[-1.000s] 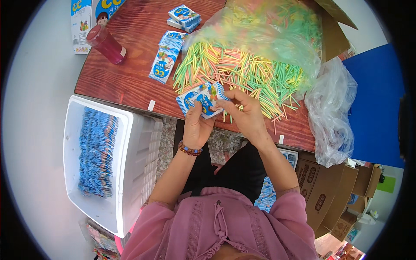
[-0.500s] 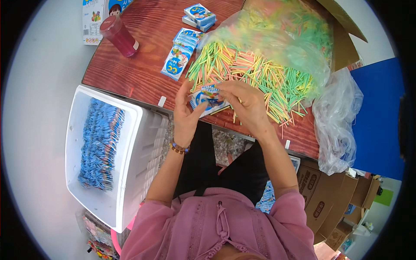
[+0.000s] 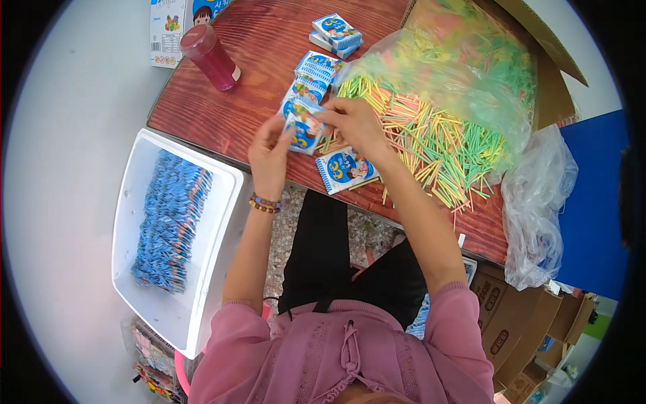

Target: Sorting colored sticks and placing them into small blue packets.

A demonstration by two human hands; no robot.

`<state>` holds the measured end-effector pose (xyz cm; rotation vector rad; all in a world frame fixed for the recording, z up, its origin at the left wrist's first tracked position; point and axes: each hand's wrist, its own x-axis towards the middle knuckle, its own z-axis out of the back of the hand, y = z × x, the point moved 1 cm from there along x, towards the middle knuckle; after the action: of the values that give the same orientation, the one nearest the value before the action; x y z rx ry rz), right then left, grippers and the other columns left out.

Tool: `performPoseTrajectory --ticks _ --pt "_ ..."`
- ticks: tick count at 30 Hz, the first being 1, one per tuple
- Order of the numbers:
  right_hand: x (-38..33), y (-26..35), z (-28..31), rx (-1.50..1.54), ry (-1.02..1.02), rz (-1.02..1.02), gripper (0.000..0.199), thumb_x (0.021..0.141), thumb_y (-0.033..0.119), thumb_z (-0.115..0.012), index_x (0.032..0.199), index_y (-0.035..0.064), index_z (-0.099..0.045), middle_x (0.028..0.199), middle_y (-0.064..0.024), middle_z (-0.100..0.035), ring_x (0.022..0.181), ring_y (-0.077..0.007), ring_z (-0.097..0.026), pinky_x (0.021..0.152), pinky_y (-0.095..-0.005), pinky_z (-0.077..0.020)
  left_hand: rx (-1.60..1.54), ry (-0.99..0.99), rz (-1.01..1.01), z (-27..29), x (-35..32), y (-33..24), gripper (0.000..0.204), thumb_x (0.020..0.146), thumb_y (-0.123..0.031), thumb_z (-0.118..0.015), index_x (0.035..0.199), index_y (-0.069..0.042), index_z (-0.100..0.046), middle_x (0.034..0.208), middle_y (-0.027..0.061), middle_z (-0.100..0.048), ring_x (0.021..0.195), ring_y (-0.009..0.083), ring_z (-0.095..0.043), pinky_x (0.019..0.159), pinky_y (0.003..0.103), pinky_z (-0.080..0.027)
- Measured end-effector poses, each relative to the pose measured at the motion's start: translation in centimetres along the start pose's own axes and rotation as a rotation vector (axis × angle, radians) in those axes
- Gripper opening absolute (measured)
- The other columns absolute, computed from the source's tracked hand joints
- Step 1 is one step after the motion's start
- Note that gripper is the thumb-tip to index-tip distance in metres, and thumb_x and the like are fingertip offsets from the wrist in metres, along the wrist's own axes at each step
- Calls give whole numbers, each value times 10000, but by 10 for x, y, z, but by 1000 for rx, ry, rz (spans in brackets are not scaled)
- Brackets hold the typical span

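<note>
Between my two hands is a small blue-and-white packet (image 3: 306,129), raised a little over the table's front edge. My left hand (image 3: 268,153) pinches its left side, and my right hand (image 3: 358,129) grips its upper right edge. Close to my right forearm, another blue-and-white packet (image 3: 343,170) lies flat at the table edge, on top of a few sticks. Just beyond the held packet is an overlapping row of similar packets (image 3: 315,73). A large heap of thin pink, yellow and green sticks (image 3: 431,135) spreads to the right of my right hand.
A clear plastic bag (image 3: 464,81) partly covers the heap. A jar of pink-red contents (image 3: 210,59) and stacked packets (image 3: 336,32) stand farther back. At left, a white bin (image 3: 222,236) holds many blue packets. Crumpled clear plastic (image 3: 535,202) hangs by a blue panel (image 3: 595,202).
Both hands have moved up and left, from over the packet near the table edge to the row of packets. They now hold a packet there; the one at the edge lies uncovered.
</note>
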<state>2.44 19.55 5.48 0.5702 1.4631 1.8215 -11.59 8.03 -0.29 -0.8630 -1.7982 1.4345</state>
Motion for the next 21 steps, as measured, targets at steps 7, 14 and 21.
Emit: performPoseTrajectory --ticks 7,14,21 --pt "61 -24 -21 -135 -127 94 227 854 176 -627 969 -10 -686 703 -94 -668 552 -146 -607 495 -267 -492 1080 -121 -317 11 8 11 525 805 -204 -700 1296 -115 -539 1281 82 -523 1181 291 -463 973 469 -330" --pt "-8 -20 21 -402 -200 225 200 864 159 -617 961 -6 -673 835 -109 -676 732 -175 -639 610 -294 -501 1130 -159 -454 11 -2 4 488 798 -194 -707 1255 -107 -562 1244 90 -536 1153 303 -468 942 449 -338" --pt "-77 -44 36 -613 -224 109 352 784 245 -713 1060 46 -623 872 -111 -633 759 -248 -628 665 -363 -486 1107 86 -342 -27 -39 -2 410 681 -294 -804 998 -118 -612 967 28 -562 975 250 -493 866 405 -316"
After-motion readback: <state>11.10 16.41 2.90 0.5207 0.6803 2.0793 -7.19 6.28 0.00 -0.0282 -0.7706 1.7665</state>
